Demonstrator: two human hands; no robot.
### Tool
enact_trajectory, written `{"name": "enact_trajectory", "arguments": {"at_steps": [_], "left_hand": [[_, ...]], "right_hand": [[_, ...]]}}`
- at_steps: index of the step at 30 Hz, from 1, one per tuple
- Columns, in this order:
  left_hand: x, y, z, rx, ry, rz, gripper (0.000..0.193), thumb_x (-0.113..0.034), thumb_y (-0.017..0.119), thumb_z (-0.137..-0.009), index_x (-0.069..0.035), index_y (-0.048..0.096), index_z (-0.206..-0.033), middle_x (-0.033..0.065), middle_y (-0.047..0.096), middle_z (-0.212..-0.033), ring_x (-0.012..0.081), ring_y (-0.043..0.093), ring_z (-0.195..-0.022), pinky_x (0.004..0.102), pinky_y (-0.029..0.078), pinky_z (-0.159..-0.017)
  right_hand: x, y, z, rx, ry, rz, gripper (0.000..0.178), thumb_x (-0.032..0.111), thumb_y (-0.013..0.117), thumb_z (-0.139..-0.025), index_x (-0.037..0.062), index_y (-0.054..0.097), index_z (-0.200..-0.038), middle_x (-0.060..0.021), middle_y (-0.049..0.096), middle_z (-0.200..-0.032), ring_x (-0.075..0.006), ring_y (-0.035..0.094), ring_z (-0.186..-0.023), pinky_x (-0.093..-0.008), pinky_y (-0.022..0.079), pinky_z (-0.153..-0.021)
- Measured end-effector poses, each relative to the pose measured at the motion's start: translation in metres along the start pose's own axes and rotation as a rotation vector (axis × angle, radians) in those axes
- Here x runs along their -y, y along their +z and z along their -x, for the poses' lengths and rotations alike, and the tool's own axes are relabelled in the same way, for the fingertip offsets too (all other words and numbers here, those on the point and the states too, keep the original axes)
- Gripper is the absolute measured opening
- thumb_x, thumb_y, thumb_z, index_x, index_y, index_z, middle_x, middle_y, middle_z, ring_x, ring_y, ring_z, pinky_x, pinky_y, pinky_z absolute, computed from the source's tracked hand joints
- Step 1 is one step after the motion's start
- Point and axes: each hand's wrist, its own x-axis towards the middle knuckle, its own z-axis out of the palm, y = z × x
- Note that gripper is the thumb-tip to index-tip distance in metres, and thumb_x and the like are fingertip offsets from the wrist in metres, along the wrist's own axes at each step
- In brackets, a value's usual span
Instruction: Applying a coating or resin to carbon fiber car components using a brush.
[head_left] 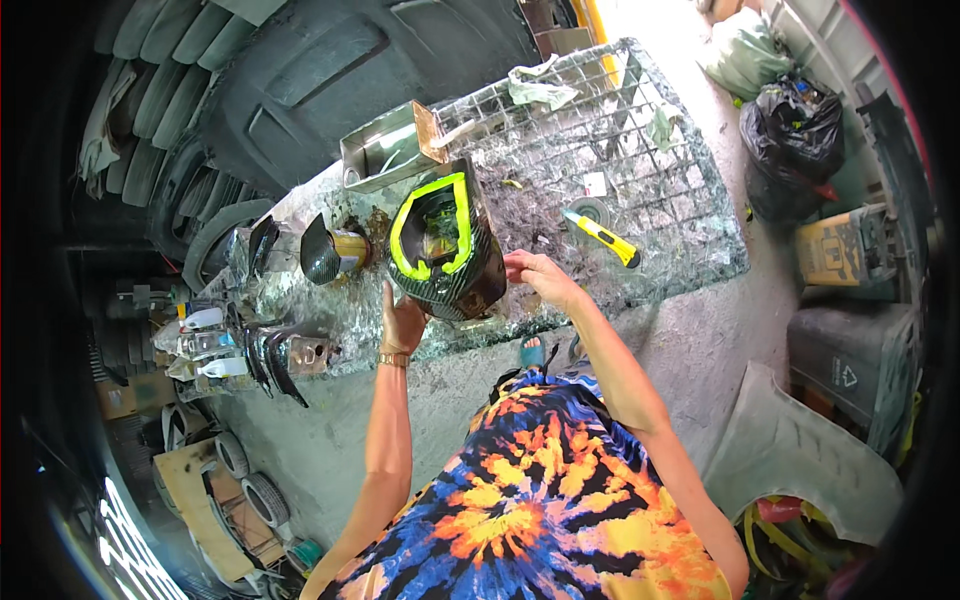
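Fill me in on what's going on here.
A person's left hand holds a glossy black carbon-weave shell, its opening edged bright yellow-green, at a grey, stained worktable. The right hand is at the shell's right side; contact there is unclear. A slim yellow-and-black utility knife lies farther right, unheld.

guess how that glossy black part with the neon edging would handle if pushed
The black part likely feels stiff, as its walls hold a curved shape; probably fairly light, since it looks hollow; perhaps slippery, given its shine.
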Motion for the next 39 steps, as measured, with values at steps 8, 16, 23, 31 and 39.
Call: {"name": "enact_trajectory", "arguments": {"at_steps": [8,16,23,31,39], "left_hand": [[-0.018,0.014,-0.011,0.021,-0.019,-0.159,0.078,-0.071,0.028,-0.085,-0.008,0.049,-0.125,0.0003,0.056,-0.120,0.0143,0.053,-0.096,0.0305,0.041,-0.080],[-0.016,-0.006,-0.016,0.068,-0.013,-0.130,0.079,-0.072,0.028,-0.084,-0.006,0.053,-0.120,0.0041,0.060,-0.112,0.0149,0.055,-0.095,0.0296,0.043,-0.080],[-0.025,0.004,-0.015,0.048,-0.001,-0.161,0.077,-0.073,0.029,-0.083,-0.007,0.057,-0.111,0.0046,0.060,-0.106,0.0144,0.054,-0.092,0.0287,0.041,-0.080],[-0.024,0.017,-0.011,-0.005,0.026,-0.149,0.075,-0.071,0.030,-0.085,-0.005,0.058,-0.106,0.0050,0.063,-0.096,0.0150,0.055,-0.080,0.0272,0.044,-0.075],[-0.018,-0.002,-0.017,0.041,0.005,-0.149,0.077,-0.072,0.029,-0.084,-0.006,0.058,-0.111,0.0040,0.062,-0.099,0.0132,0.054,-0.080,0.0269,0.045,-0.076]], "right_hand": [[0.014,-0.011,-0.013,-0.037,0.139,-0.011,0.045,-0.004,0.038,-0.078,-0.0005,0.052,-0.121,-0.0055,0.059,-0.112,-0.0153,0.058,-0.101,-0.0284,0.046,-0.086],[0.027,-0.009,-0.016,-0.019,0.171,-0.029,0.046,-0.007,0.034,-0.077,0.0003,0.052,-0.118,-0.0045,0.058,-0.111,-0.0125,0.057,-0.098,-0.0275,0.048,-0.085],[0.027,-0.010,-0.023,-0.091,0.201,-0.063,0.036,-0.007,0.037,-0.080,-0.0014,0.055,-0.111,-0.0037,0.059,-0.101,-0.0131,0.057,-0.090,-0.0285,0.050,-0.081],[0.036,-0.003,-0.018,-0.102,0.200,-0.002,0.045,-0.010,0.034,-0.076,-0.0010,0.054,-0.115,-0.0057,0.059,-0.107,-0.0144,0.057,-0.093,-0.0286,0.050,-0.081],[0.034,-0.001,-0.015,-0.098,0.180,-0.025,0.043,-0.008,0.035,-0.077,-0.0015,0.053,-0.116,-0.0066,0.060,-0.108,-0.0152,0.058,-0.094,-0.0295,0.050,-0.081]]}}
